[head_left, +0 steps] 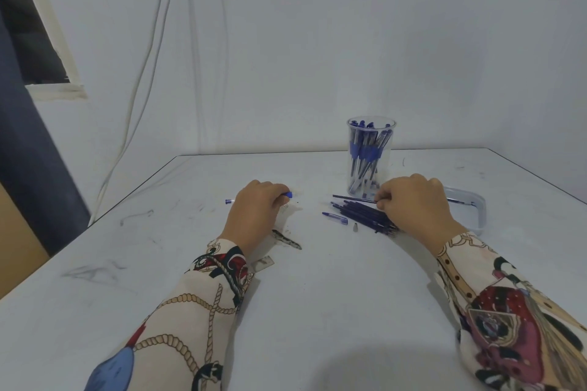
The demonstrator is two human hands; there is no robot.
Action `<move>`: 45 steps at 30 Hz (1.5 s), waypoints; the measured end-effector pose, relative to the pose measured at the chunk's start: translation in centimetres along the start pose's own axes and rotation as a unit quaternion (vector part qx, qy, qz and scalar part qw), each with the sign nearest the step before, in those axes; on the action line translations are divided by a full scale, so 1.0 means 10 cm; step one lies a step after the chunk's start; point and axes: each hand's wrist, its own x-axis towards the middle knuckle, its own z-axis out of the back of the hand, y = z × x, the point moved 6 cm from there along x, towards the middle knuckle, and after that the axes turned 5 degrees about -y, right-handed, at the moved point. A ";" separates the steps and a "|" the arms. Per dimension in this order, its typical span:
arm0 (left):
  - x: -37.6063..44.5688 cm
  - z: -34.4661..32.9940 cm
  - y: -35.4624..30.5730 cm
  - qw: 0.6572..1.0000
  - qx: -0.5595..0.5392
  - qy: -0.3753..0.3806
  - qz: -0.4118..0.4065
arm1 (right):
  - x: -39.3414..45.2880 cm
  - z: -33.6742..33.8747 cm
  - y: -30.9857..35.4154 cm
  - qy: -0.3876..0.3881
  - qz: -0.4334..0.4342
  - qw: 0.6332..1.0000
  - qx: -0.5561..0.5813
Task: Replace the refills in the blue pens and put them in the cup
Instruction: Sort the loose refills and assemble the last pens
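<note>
- Left hand is lying centre frame on the white surface, fingers curled around a blue pen; its ends are sticking out either side of the fist.
- Right hand is sitting right of centre, fingers pinching one thin dark refill above the refill pile.
- Clear cup is standing upright behind the pile, holding many blue pens.
- Loose cap is lying left of the pile.
- White tray is resting at the right, one pen inside.
</note>
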 end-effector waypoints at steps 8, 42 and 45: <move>-0.02 -0.04 -0.09 1.000 -0.001 0.009 -0.012 | 0.01 -0.03 -0.11 0.080 -0.046 0.995 0.036; -0.05 -0.21 -0.31 0.995 0.004 0.028 -0.094 | -0.08 -0.02 0.11 0.112 0.001 0.992 0.065; -0.05 -0.21 -0.33 0.996 -0.008 0.026 -0.087 | -0.08 0.00 0.09 0.078 -0.009 0.991 0.107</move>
